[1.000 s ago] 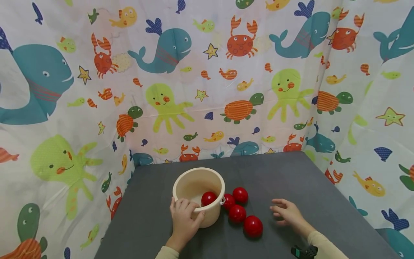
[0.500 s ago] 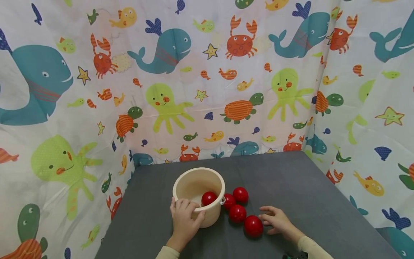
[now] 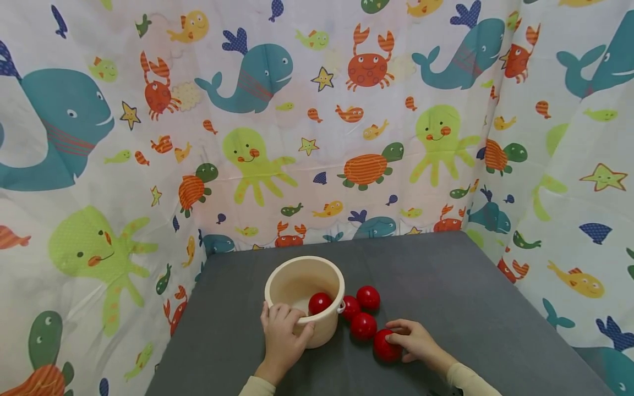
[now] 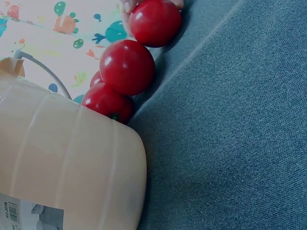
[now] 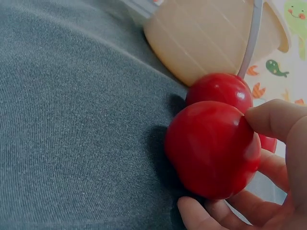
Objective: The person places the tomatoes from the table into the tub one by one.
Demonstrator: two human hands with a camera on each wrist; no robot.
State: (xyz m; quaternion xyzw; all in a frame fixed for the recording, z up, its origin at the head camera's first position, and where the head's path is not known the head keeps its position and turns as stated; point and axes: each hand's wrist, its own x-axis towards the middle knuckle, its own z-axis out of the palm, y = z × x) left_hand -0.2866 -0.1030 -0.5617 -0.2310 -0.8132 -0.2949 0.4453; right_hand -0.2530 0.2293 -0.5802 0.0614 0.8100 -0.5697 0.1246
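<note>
A cream bucket point(image 3: 322, 330) stands on the dark cloth, with one tomato point(image 3: 320, 303) inside. My left hand point(image 3: 283, 338) grips its near rim, fingers over the edge and thumb along the outside. To the right of the bucket lie several glossy red tomatoes; one of them shows a green stem spot in the left wrist view. My right hand point(image 3: 418, 346) holds the nearest tomato point(image 5: 211, 148): the thumb presses its upper side and the fingers curl round beneath. Another tomato point(image 3: 364, 326) is just behind it. My left hand is outside the left wrist view.
Dark grey cloth point(image 3: 421, 264) covers the table. A sea-animal curtain point(image 3: 307, 209) stands behind it and along both sides. The bucket has a thin grey handle point(image 5: 250, 43) hanging on the side towards the tomatoes. A printed label point(image 4: 29, 215) is on its wall.
My right hand has moved left across the cloth and taken hold of the nearest tomato. The left hand and the bucket have stayed in place.
</note>
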